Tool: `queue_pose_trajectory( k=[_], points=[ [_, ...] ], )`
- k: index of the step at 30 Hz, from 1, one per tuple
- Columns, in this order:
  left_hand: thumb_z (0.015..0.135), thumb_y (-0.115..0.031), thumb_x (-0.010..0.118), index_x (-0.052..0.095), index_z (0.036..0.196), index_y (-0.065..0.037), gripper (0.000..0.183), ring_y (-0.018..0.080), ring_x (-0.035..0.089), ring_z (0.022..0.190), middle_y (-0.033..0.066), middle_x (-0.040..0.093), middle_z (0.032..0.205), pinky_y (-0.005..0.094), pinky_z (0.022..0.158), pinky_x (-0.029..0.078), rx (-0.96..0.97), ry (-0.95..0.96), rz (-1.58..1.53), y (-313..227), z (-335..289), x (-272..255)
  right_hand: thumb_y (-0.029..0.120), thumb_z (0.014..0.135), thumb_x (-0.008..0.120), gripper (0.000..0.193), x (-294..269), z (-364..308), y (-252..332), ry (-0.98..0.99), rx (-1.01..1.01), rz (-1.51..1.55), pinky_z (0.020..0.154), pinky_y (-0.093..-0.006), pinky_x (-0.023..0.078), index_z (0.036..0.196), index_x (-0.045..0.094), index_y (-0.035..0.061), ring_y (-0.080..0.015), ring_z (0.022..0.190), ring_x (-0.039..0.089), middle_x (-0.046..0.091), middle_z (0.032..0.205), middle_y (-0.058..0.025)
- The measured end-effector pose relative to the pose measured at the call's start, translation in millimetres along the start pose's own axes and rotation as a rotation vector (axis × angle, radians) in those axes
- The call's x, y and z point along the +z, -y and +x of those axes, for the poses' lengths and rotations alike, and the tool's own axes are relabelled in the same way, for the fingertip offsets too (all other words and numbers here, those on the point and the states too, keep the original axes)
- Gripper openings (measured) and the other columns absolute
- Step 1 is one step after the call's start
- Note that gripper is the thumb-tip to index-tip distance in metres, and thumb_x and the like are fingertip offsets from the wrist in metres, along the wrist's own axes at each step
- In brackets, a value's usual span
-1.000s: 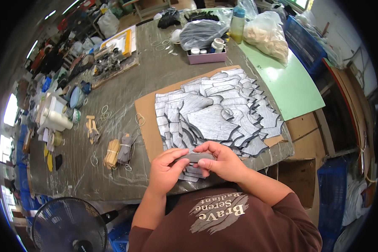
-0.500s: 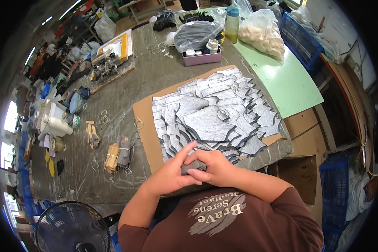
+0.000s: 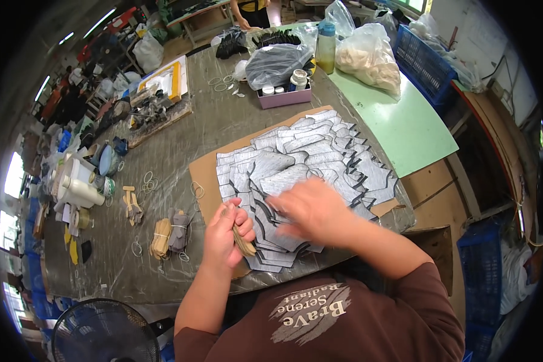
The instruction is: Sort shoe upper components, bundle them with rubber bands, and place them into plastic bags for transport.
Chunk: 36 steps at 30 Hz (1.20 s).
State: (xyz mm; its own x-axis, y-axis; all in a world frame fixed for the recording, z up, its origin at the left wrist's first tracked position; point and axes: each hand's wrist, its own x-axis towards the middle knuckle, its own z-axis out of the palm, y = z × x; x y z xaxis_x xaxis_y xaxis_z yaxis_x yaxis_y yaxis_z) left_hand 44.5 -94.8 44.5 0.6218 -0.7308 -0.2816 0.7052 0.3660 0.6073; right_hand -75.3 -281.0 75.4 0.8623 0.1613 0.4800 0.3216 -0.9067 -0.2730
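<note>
Surface: long grey work table under clear plastic sheet, running from 6 o'clock up to 12; a brown cardboard sheet lies on it at centre.
Green board: pale green panel at 2 o'clock, butted against the table's right edge.
Room: workshop, cluttered; blue crates at 1 and 4 o'clock, a floor fan at 7, windows glaring along the 9 o'clock rim.
Table clutter: pink tray w/ small jars at 12, clear bags behind it, white bottles at 9, bound bundles and loose rubber bands near 8.
Grey pieces: overlapping flat grey cut pieces cover most of the cardboard, fanned from centre toward 3 o'clock.
Left hand: curled shut round a small tan stick-like bundle (exact kind too small to tell), at the pile's 8 o'clock edge.
Right hand: motion-blurred, palm down, fingers spread loosely over the grey pieces, touching or just above them; can't tell if it grips any.
Vs 0.5 s ago: hands were clasped together at the pile's near edge; now apart, right one moved out over the pile, left stays near the edge.
</note>
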Motion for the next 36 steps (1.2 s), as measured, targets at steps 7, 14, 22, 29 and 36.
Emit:
queue_pose_trajectory(
  k=[7, 14, 22, 29, 36],
  points=[
    [0.084, -0.024, 0.068, 0.055, 0.105, 0.001, 0.035, 0.005, 0.043, 0.051, -0.0004, 0.056, 0.072, 0.0225, 0.045, 0.036, 0.093, -0.165, 0.886, 24, 31, 12, 0.059, 0.075, 0.056, 0.084, 24, -38, -33, 0.359, 0.225, -0.282, 0.105, -0.061, 0.015, 0.138, 0.036, 0.0075, -0.0351, 0.137, 0.02, 0.028, 0.145, -0.0201],
    [0.074, -0.018, 0.074, 0.056, 0.09, 0.004, 0.033, 0.0106, 0.052, 0.066, 0.0072, 0.057, 0.071, 0.0279, 0.059, 0.044, 0.205, -0.121, 1.316, 45, 13, -14, 0.057, 0.074, 0.058, 0.076, 34, -72, 2, 0.278, 0.261, -0.174, 0.107, -0.0599, 0.012, 0.135, 0.043, 0.0138, -0.0367, 0.137, 0.019, 0.022, 0.145, -0.025],
    [0.093, -0.01, 0.05, 0.048, 0.101, 0.002, 0.014, 0.0106, 0.046, 0.058, 0.0056, 0.05, 0.073, 0.0255, 0.054, 0.042, 0.104, 0.008, 0.503, 33, -24, 10, 0.029, 0.074, 0.068, 0.056, 52, -75, 3, 0.021, 0.337, -0.304, 0.105, -0.0625, 0.009, 0.128, 0.052, 0.0231, -0.0394, 0.136, 0.021, 0.028, 0.143, -0.0232],
    [0.083, -0.034, 0.069, 0.046, 0.121, 0.001, 0.057, 0.0087, 0.047, 0.066, 0.0026, 0.05, 0.089, 0.0218, 0.061, 0.044, 0.085, 0.188, 0.76, 55, -29, -8, 0.024, 0.071, 0.07, 0.038, 13, -49, 23, -0.053, 0.439, -0.159, 0.1, -0.0635, 0.018, 0.108, 0.064, 0.0174, -0.0392, 0.127, 0.036, 0.044, 0.134, -0.0166],
    [0.061, -0.046, 0.08, 0.041, 0.128, 0.004, 0.092, 0.0219, 0.055, 0.08, 0.0141, 0.054, 0.101, 0.0304, 0.068, 0.048, 0.358, 0.239, 1.372, 66, -21, 7, 0.004, 0.073, 0.068, 0.011, 35, -49, 25, -0.186, 0.462, 0.59, 0.06, -0.0353, 0.047, 0.083, 0.065, 0.0035, -0.0286, 0.068, 0.06, 0.063, 0.076, -0.0097]
  ],
)
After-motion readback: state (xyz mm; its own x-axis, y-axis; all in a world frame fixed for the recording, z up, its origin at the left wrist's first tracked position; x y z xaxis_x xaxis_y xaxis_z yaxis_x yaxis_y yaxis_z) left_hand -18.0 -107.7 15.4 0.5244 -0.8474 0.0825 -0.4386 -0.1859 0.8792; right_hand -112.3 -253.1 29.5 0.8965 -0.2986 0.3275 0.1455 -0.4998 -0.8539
